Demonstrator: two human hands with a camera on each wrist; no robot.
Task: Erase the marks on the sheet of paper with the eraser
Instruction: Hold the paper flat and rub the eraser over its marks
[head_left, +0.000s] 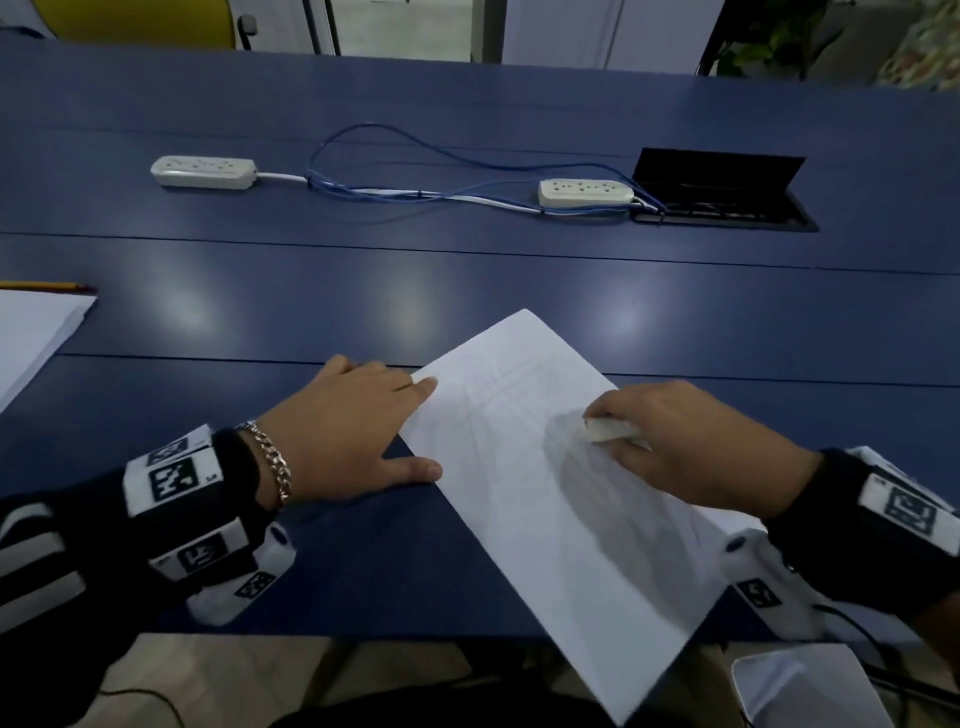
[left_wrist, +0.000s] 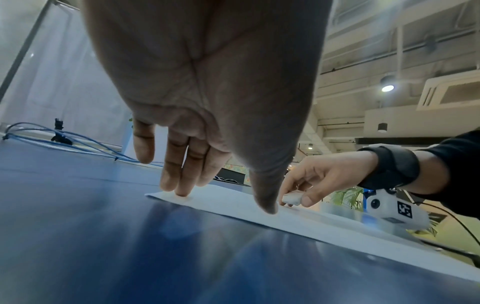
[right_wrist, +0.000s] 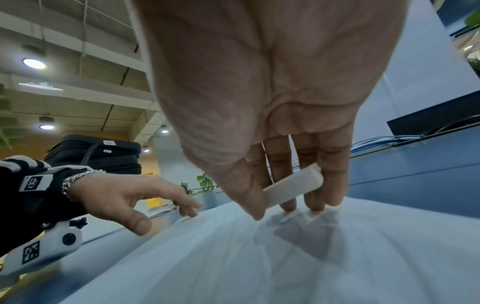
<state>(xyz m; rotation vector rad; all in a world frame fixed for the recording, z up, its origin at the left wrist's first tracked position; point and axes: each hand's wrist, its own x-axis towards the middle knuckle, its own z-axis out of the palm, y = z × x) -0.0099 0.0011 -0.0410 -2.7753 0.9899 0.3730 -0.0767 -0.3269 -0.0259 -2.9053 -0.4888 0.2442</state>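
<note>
A white sheet of paper (head_left: 540, 499) lies slanted on the blue table (head_left: 311, 312), its near corner hanging over the front edge. Faint pencil marks (head_left: 498, 395) show near its far end. My right hand (head_left: 670, 441) pinches a white eraser (head_left: 610, 430) between thumb and fingers, low over the sheet's middle; in the right wrist view the eraser (right_wrist: 293, 187) is held just above the paper (right_wrist: 259, 257). My left hand (head_left: 363, 431) lies flat with straight fingers, its fingertips (left_wrist: 182, 191) and thumb pressing the sheet's left edge (left_wrist: 221, 201).
Two white power strips (head_left: 203, 171) (head_left: 586, 192) with blue cables (head_left: 415, 192) lie across the far table, beside an open black cable hatch (head_left: 722, 192). A paper stack (head_left: 31, 338) and a yellow pencil (head_left: 47, 286) lie at the left edge.
</note>
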